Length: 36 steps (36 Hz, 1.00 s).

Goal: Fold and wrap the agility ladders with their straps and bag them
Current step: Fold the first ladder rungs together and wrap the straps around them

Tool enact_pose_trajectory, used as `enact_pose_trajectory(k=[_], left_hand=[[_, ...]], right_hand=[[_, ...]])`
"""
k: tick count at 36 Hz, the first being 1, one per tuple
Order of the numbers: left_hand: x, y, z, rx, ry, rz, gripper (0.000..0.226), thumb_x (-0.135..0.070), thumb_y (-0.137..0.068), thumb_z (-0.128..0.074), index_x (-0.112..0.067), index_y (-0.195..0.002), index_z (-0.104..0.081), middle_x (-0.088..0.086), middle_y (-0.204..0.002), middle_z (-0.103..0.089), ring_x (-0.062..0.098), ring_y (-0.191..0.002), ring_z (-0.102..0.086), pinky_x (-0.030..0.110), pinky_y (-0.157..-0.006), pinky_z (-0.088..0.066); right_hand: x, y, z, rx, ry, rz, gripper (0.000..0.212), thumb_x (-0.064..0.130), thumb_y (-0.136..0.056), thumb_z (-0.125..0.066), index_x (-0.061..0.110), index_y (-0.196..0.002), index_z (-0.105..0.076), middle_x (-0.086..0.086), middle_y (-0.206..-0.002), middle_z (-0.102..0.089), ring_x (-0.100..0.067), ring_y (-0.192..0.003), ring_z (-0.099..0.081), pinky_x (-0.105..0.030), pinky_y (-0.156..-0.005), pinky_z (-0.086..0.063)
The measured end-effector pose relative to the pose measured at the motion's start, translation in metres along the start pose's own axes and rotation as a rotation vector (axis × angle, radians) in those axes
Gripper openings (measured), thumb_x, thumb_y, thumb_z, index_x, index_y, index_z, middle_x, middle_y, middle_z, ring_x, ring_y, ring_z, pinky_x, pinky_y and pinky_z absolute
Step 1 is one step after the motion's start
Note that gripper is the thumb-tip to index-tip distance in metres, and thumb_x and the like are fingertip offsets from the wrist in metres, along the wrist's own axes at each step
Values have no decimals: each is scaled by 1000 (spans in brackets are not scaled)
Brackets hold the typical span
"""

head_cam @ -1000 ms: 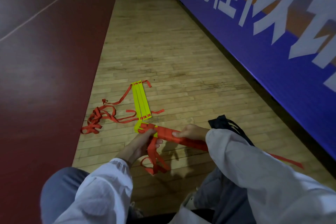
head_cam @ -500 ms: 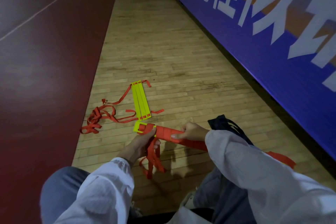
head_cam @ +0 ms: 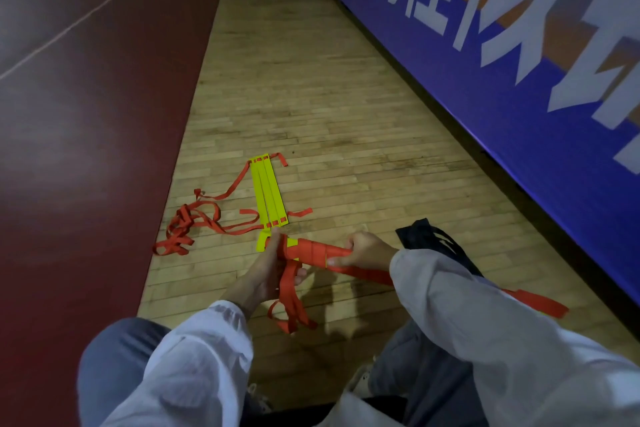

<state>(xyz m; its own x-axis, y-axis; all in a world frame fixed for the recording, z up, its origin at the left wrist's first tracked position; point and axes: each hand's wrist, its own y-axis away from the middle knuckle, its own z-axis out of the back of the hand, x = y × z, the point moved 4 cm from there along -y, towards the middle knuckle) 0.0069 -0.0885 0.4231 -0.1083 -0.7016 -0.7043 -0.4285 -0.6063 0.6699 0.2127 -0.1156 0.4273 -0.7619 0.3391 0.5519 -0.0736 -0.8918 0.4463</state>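
Gripping the wrapped ladder (head_cam: 311, 250) clear of the floor (head_cam: 346, 114): left hand (head_cam: 268, 267) curled round its yellow end, right hand (head_cam: 367, 251) pinching the red-wound middle. Hanging below the left hand, loose strap loops (head_cam: 291, 305), not yet wound on. Emerging past the right sleeve, a red tail (head_cam: 540, 302), on the floor or just over it, hard to tell which.

Likely ways to go wrong from here:
- Slackening either grip and letting the turns spring open, with only fingers apparently pinning them.
- Winding on with the hanging loops twisted, and ending with a lumpy roll too fat for the dark bag (head_cam: 426, 236) just beyond the right hand.
- Kneeling or stepping on the trailing tail and jerking the wrap loose.
- Snagging the second ladder (head_cam: 268, 194), flat on the floor just beyond the left hand, or its tangled strap (head_cam: 187, 225) further out to the left, and dragging everything into one knot.
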Motion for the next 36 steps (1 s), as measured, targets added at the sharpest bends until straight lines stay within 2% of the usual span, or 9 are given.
enact_pose_trajectory(k=[3,5,10,17,21,25,28,33,36], left_hand=[[-1,6,1,31,-124,37,40,-48,-93,-50,-11,-81,-58,4,-54,-59,12,-38,-54,16,-38,-42],[1,2,3,1,-128,42,33,-37,-95,-53,-8,-79,-56,3,-50,-58,11,-36,-52,16,-36,-40],[5,-6,7,-108,-38,2,51,-40,-103,-32,-2,-78,-54,4,-45,-57,12,-31,-51,14,-33,-38],[9,-8,6,-89,7,32,58,-46,-103,-20,-4,-86,-55,6,-50,-61,13,-35,-54,13,-36,-41],[8,-6,7,-63,-2,47,57,-47,-103,-22,-5,-86,-57,6,-52,-61,14,-38,-55,15,-41,-42],[3,-3,6,-60,-20,40,56,-47,-101,-25,-4,-84,-57,9,-53,-59,15,-37,-54,14,-38,-41],[0,-1,4,-43,-33,28,53,-46,-99,-28,-4,-82,-55,10,-53,-58,16,-36,-53,14,-37,-41],[0,2,3,-29,-66,4,52,-51,-99,-35,-7,-80,-55,8,-54,-57,14,-37,-53,16,-37,-42],[1,2,4,-46,-79,-1,47,-48,-99,-37,-7,-82,-56,6,-52,-59,13,-37,-54,15,-36,-42]], right_hand=[[0,2,2,-13,34,3,48,64,-70,-73,22,-84,-53,2,-87,-59,-17,-85,-59,-32,-75,-45],[3,5,3,-11,47,0,48,62,-71,-73,21,-87,-53,2,-89,-59,-16,-83,-58,-31,-74,-45],[6,7,3,-23,65,14,46,60,-71,-75,24,-80,-48,4,-84,-55,-18,-83,-57,-30,-67,-40],[7,9,1,-19,86,29,45,58,-73,-74,26,-77,-43,4,-84,-53,-17,-81,-53,-30,-66,-38],[12,13,0,24,112,35,42,55,-80,-69,21,-87,-45,1,-89,-52,-17,-81,-52,-31,-68,-39],[17,15,-5,120,105,55,42,49,-88,-63,15,-105,-46,0,-90,-58,-23,-78,-62,-31,-65,-48],[17,15,-8,148,38,67,39,45,-88,-64,14,-106,-46,-9,-94,-69,-30,-78,-70,-39,-67,-55],[16,17,-8,113,57,72,36,47,-88,-63,19,-101,-44,-2,-87,-63,-22,-73,-64,-30,-62,-49],[16,18,-7,120,26,70,44,54,-85,-63,17,-105,-48,-6,-92,-66,-20,-72,-64,-31,-65,-51]])
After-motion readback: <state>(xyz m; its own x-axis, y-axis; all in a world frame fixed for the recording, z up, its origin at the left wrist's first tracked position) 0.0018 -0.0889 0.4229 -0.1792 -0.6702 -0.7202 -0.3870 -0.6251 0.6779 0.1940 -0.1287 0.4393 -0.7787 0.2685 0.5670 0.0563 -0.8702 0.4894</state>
